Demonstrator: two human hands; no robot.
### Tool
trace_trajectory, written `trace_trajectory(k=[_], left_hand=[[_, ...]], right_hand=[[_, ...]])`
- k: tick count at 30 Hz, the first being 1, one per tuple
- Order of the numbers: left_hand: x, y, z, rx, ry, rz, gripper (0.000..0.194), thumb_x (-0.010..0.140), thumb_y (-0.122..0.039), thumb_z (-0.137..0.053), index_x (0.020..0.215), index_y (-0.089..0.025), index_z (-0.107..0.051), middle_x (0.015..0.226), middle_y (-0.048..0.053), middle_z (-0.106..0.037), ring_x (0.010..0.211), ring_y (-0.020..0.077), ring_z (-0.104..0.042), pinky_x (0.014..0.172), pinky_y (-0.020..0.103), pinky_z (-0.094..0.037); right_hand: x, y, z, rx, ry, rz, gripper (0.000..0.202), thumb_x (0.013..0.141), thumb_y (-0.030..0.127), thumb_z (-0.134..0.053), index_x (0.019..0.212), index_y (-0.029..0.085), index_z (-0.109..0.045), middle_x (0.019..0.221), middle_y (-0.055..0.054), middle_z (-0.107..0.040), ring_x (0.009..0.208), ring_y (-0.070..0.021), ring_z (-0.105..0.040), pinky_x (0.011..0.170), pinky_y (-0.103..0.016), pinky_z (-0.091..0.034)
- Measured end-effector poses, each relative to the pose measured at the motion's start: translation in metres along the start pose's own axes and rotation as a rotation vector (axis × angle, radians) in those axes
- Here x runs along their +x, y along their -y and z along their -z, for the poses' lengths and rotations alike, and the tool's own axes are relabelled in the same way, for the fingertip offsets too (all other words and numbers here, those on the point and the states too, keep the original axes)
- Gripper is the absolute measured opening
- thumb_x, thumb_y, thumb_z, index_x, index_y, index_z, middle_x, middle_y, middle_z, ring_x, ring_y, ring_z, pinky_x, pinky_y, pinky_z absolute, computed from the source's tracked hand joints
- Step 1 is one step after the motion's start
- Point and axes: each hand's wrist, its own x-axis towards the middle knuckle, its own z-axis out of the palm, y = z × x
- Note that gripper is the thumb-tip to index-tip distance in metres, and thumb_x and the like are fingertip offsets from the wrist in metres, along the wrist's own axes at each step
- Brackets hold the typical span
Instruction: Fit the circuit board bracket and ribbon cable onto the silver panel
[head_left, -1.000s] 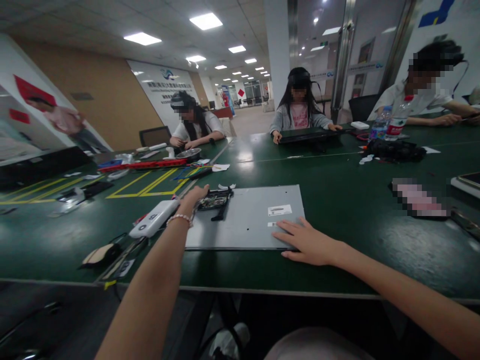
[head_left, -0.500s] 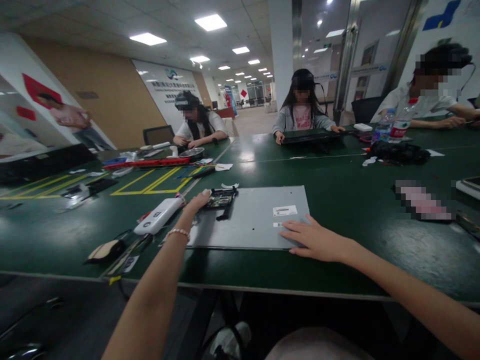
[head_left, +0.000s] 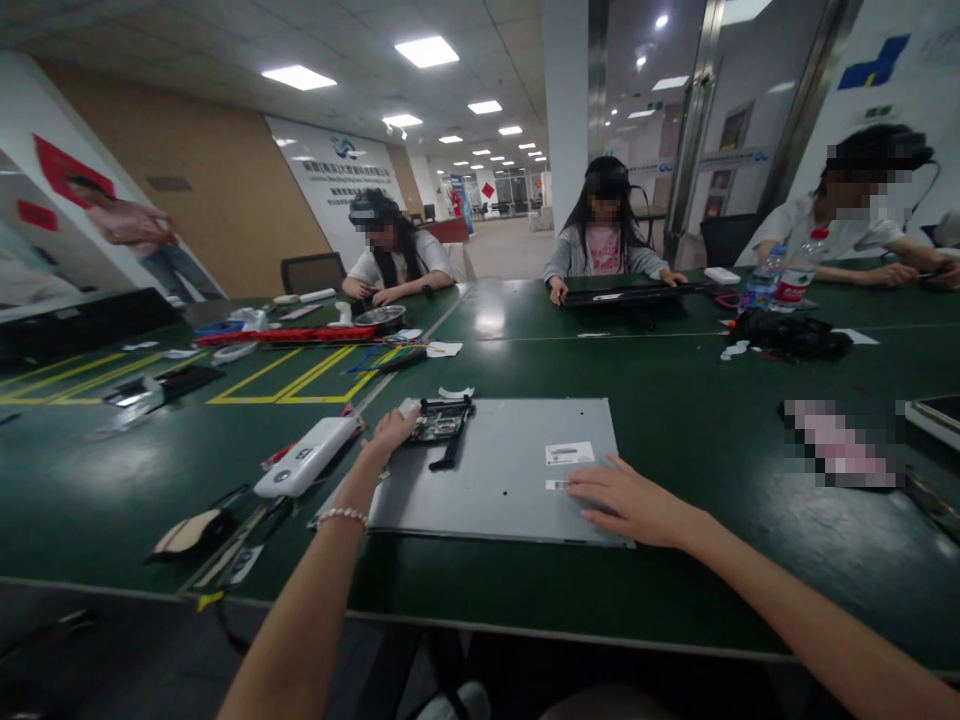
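A flat grey metal-backed panel (head_left: pixel 487 500) with white labels lies on the green table before me. At its far left corner sits a circuit board (head_left: pixel 441 426) with a black plastic frame. My left hand (head_left: pixel 393 432) is at the board's left edge, its fingers closed on it; the fingertips are partly hidden. A black strip of the frame (head_left: pixel 444 458) points toward me across the panel. My right hand (head_left: pixel 637 497) rests on the panel's right side, palm down, fingers spread beside a small label, holding nothing.
Left of the panel lie a white power bank (head_left: pixel 309 458) and a beige-and-black mouse-shaped object (head_left: pixel 193 533) with cables. A phone (head_left: pixel 840 445) is at right. Farther back are bottles (head_left: pixel 795 275), a black bundle (head_left: pixel 791 333), a red strip (head_left: pixel 292 337) and several seated people.
The camera view has tilted up slightly, so the table and panel appear lower. Both hands keep nearly the same places on the board and panel.
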Motion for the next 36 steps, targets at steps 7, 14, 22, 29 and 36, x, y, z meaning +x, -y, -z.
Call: trace_trajectory(k=[7, 14, 22, 29, 36], left_hand=[[0.012, 0.007, 0.0, -0.055, 0.074, 0.159, 0.077, 0.088, -0.063, -0.033, 0.144, -0.011, -0.036, 0.151, 0.023, -0.033, 0.14, 0.0375, -0.029, 0.108, 0.054, -0.027], [0.017, 0.012, -0.005, -0.096, 0.014, 0.23, 0.088, 0.084, -0.07, -0.03, 0.149, -0.01, -0.029, 0.148, 0.024, -0.037, 0.138, 0.0396, -0.031, 0.111, 0.058, -0.019], [0.029, 0.016, -0.022, -0.038, -0.004, 0.221, 0.084, 0.084, -0.071, -0.026, 0.14, -0.01, -0.041, 0.142, 0.026, -0.044, 0.132, 0.0423, -0.039, 0.106, 0.059, -0.026], [0.029, 0.015, -0.025, -0.05, -0.041, 0.198, 0.083, 0.085, -0.07, -0.028, 0.142, -0.01, -0.037, 0.143, 0.025, -0.044, 0.131, 0.0431, -0.04, 0.106, 0.06, -0.026], [0.03, 0.019, -0.022, -0.133, -0.077, 0.198, 0.072, 0.089, -0.059, -0.036, 0.142, -0.011, -0.036, 0.136, 0.021, -0.053, 0.128, 0.0396, -0.045, 0.103, 0.055, -0.033]], right_hand=[[0.006, 0.006, 0.007, 0.009, 0.008, -0.052, 0.045, 0.099, 0.041, -0.037, 0.141, 0.028, -0.046, 0.149, -0.005, -0.043, 0.141, -0.0266, -0.03, 0.115, -0.06, -0.008], [0.01, -0.021, 0.004, -0.075, -0.162, -0.325, 0.053, 0.099, 0.048, -0.032, 0.146, 0.025, -0.039, 0.156, -0.007, -0.03, 0.145, -0.0265, -0.018, 0.115, -0.058, -0.014], [0.001, -0.072, 0.001, -0.015, -0.493, -0.463, 0.048, 0.098, 0.045, -0.034, 0.138, 0.021, -0.047, 0.144, -0.01, -0.047, 0.135, -0.0252, -0.04, 0.111, -0.05, -0.032], [-0.012, -0.099, 0.015, -0.076, -0.599, -0.523, 0.044, 0.096, 0.04, -0.039, 0.135, 0.022, -0.049, 0.136, -0.009, -0.054, 0.128, -0.0268, -0.048, 0.111, -0.056, -0.029], [-0.022, -0.118, 0.019, 0.024, -0.618, -0.575, 0.046, 0.093, 0.038, -0.043, 0.137, 0.028, -0.047, 0.126, -0.007, -0.06, 0.117, -0.0287, -0.057, 0.103, -0.059, -0.039]])
